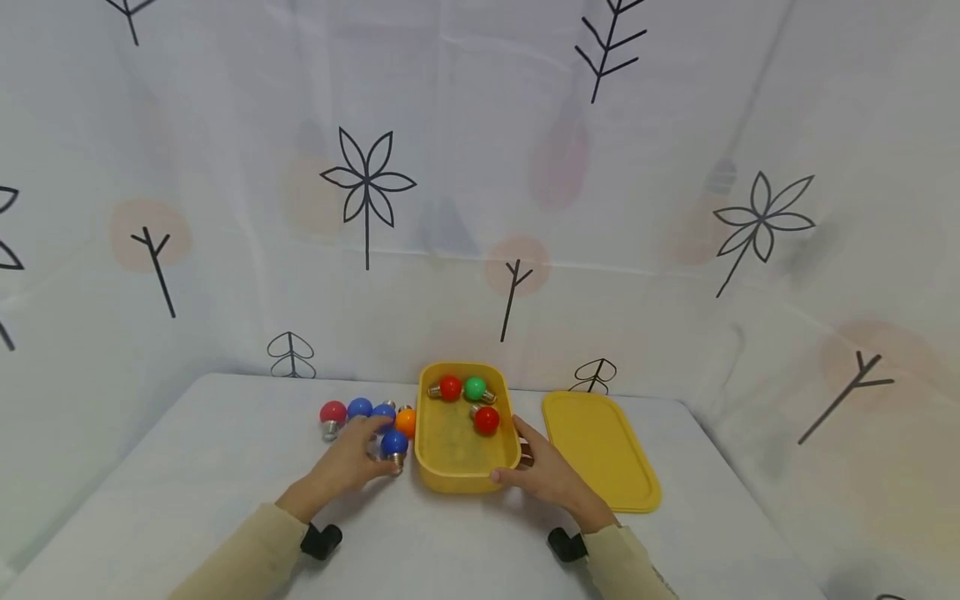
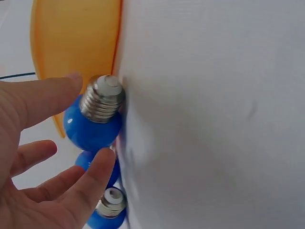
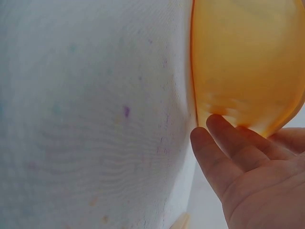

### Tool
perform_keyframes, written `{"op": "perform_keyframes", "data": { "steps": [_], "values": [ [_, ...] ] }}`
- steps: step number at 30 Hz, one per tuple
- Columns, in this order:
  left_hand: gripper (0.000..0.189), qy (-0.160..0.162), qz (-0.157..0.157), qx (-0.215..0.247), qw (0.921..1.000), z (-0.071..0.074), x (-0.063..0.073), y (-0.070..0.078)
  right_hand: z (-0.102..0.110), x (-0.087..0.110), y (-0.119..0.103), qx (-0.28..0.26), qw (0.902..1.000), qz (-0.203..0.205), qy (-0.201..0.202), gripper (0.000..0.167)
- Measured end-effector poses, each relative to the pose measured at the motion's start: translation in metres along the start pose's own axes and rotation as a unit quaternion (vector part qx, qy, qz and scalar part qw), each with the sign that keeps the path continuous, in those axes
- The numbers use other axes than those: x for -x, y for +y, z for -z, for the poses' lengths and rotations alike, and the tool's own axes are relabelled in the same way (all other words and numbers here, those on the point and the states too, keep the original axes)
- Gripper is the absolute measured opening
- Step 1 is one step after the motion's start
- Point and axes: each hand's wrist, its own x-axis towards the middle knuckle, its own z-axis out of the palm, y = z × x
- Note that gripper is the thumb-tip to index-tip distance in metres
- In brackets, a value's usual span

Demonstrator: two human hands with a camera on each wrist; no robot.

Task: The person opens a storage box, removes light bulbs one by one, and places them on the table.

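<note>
"What is the left hand (image 1: 348,458) doing?"
"Grip spread round a blue bulb (image 1: 394,443) on the worktop (image 1: 187,467), just left of the yellow box (image 1: 450,446). Contact: I cannot tell."
"The right hand (image 1: 551,475)?"
"Grip spread, fingers against the box's right side."
"Anything in the way?"
"Two more blue bulbs (image 1: 360,407) and an orange bulb (image 1: 406,422) crowd beyond, a red bulb (image 1: 333,412) at the far left. Some brown item (image 1: 527,455), half hidden, sits between box and yellow lid (image 1: 600,454)."
</note>
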Motion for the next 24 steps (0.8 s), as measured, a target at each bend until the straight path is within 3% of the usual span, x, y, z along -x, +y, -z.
{"op": "perform_keyframes", "data": {
  "steps": [5, 11, 24],
  "values": [
    [0.073, 0.006, -0.009, -0.008, 0.9999, 0.008, -0.003, 0.009, 0.001, -0.001, 0.001, 0.003, 1.0, 0.0, -0.004, 0.104],
    [0.064, 0.02, -0.045, -0.005, 0.9988, 0.013, -0.01, 0.024, 0.001, -0.001, 0.002, 0.001, 1.0, 0.0, -0.008, 0.105],
    [0.063, -0.007, -0.09, 0.004, 0.9959, 0.018, -0.035, 0.065, 0.002, -0.002, 0.0, -0.006, 0.9999, -0.005, -0.012, 0.105]
  ]
}}
